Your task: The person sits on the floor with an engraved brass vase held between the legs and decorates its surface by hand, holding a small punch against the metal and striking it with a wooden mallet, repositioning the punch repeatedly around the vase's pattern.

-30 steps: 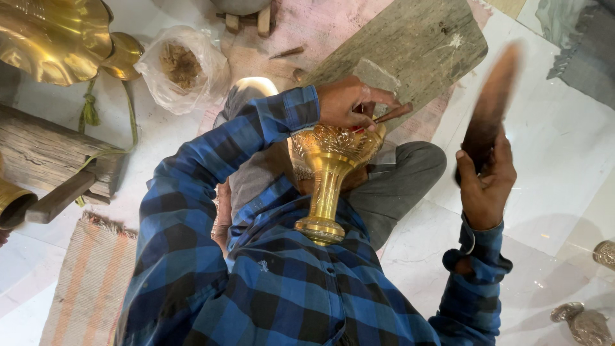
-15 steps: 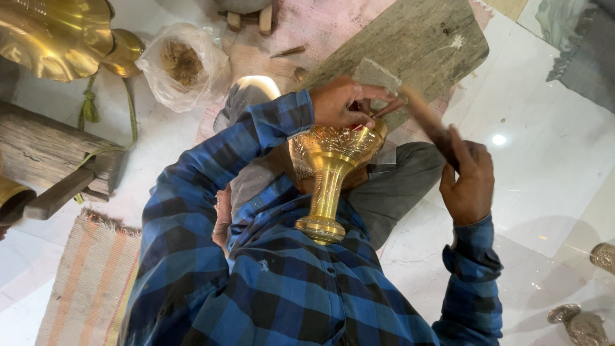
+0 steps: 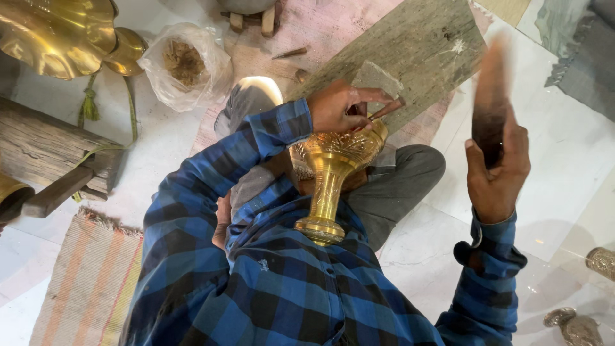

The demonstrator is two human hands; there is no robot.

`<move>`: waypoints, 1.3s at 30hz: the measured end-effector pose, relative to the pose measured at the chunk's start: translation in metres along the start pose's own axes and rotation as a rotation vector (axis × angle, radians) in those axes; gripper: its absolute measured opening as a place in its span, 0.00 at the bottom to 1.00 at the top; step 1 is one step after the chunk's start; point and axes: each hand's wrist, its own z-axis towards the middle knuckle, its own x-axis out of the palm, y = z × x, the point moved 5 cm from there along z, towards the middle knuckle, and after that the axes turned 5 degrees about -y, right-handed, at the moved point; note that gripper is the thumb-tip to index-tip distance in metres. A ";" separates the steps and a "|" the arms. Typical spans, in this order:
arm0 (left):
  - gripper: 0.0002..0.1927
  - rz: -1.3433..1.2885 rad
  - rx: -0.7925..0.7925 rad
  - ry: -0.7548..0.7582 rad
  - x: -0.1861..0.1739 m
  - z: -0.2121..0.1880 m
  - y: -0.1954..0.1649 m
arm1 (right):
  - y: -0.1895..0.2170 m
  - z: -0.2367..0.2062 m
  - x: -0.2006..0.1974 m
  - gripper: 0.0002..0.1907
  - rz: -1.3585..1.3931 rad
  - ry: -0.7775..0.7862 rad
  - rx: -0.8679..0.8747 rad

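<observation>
An engraved brass goblet-shaped vase (image 3: 330, 173) rests tilted in my lap, its foot against my blue checked shirt. My left hand (image 3: 336, 106) lies on the vase's rim and grips a thin metal punch (image 3: 387, 109) whose tip touches the rim. My right hand (image 3: 496, 173) is off to the right, held up and closed around a dark wooden mallet (image 3: 490, 109), which is blurred by motion and well apart from the punch.
A grey wooden board (image 3: 416, 51) lies ahead of my knees. A plastic bag (image 3: 182, 64) of brown material, a large brass dish (image 3: 57, 32) and a wooden block (image 3: 51, 147) are at left. A striped mat (image 3: 83, 282) covers the lower left; small metal pieces (image 3: 602, 259) sit at right.
The mallet was up a second ago, came down onto the punch half a second ago, and is raised again now. My left hand and the vase have stayed in place.
</observation>
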 end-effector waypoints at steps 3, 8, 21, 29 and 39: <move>0.33 0.019 0.161 -0.124 -0.003 -0.002 -0.004 | 0.011 0.001 0.007 0.39 -0.629 0.107 -0.308; 0.33 -0.026 0.013 -0.015 -0.002 -0.003 0.005 | 0.010 0.008 0.002 0.38 -0.210 0.071 -0.128; 0.30 -0.009 0.040 -0.271 -0.003 -0.018 0.007 | 0.002 -0.007 0.022 0.33 -0.691 0.116 -0.257; 0.32 -0.227 -0.118 -0.426 -0.003 -0.041 0.021 | -0.006 -0.008 0.041 0.32 -0.451 0.272 -0.201; 0.31 -0.143 -0.128 -0.458 0.008 -0.041 0.018 | 0.015 0.018 0.036 0.25 -0.777 0.359 -0.347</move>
